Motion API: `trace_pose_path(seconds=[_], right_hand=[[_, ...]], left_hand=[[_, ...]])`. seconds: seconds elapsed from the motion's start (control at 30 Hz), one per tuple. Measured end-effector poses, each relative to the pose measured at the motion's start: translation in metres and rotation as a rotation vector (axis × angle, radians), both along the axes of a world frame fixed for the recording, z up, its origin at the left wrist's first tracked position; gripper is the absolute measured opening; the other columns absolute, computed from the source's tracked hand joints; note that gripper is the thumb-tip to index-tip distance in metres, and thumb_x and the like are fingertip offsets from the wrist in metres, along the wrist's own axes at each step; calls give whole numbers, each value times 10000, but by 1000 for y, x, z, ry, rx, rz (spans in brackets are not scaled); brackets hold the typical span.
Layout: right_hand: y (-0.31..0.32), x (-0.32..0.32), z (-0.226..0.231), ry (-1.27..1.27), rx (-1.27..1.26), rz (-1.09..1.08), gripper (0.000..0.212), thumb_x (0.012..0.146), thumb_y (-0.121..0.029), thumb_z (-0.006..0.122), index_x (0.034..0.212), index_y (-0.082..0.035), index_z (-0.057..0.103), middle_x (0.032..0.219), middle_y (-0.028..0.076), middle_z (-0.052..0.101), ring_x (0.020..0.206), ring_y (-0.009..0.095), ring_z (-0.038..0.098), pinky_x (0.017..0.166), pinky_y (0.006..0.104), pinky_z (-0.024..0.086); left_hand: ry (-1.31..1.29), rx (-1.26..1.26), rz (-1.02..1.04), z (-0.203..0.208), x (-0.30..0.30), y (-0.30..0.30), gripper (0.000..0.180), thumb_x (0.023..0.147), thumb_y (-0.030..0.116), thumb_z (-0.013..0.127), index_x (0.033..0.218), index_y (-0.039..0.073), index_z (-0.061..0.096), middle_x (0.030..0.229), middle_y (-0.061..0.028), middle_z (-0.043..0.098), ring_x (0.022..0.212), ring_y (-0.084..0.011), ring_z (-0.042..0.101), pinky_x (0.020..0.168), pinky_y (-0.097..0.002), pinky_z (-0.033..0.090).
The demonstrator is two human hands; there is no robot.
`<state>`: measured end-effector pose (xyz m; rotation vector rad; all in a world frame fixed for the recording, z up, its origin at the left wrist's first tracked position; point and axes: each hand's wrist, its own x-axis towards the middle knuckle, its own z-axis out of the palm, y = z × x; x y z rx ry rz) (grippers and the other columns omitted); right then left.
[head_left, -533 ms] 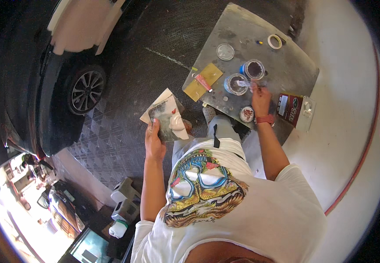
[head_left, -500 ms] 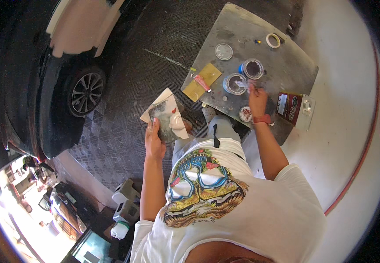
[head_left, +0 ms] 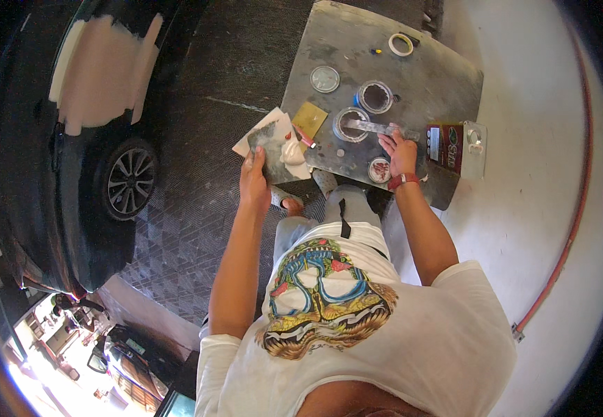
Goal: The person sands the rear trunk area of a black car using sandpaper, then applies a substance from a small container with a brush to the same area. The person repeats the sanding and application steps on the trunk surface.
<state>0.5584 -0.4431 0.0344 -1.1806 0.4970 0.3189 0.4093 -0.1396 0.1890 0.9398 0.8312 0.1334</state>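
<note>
My left hand grips a flat grey mixing board with a pale sheet beneath. On the board sit a heap of cream-coloured paste and a small red dab. Over the table, my right hand holds a putty knife by its handle end. The knife's blade reaches across the rim of an open round can. A second open can of dark contents stands just behind it. Nearer my right wrist is a small round lid or tin smeared with red.
The grey table also bears a round lid, a tape roll, a yellow sheet, a red tube and a rectangular tin. A dark car stands left; a white wall rises right.
The board in my left hand has moved up toward the table's left edge. My right hand now holds the putty knife with its long blade plainly seen at the can. The view has shifted.
</note>
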Motion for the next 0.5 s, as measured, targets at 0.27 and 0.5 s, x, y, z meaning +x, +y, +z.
trace_pose_path(seconds=[0.27,0.5], right_hand=[[-30,-11,84,-171,-92,105,290,1031,-141,565,1247,51,593,1240,156,637,1032,310,704,898,370,599],[-36,-53,224,-488,-350,223,259,1028,-113,566,1236,37,603,1203,168,666,1061,318,687,962,399,564]], left_hand=[[-64,44,-122,-44,45,-10,445,1079,302,473,1396,-11,499,1318,-114,604,1181,-211,581,1042,-337,444],[-109,-15,-131,-45,88,-31,449,1083,312,460,1410,5,480,1315,-122,601,1163,-222,592,1021,-358,468]])
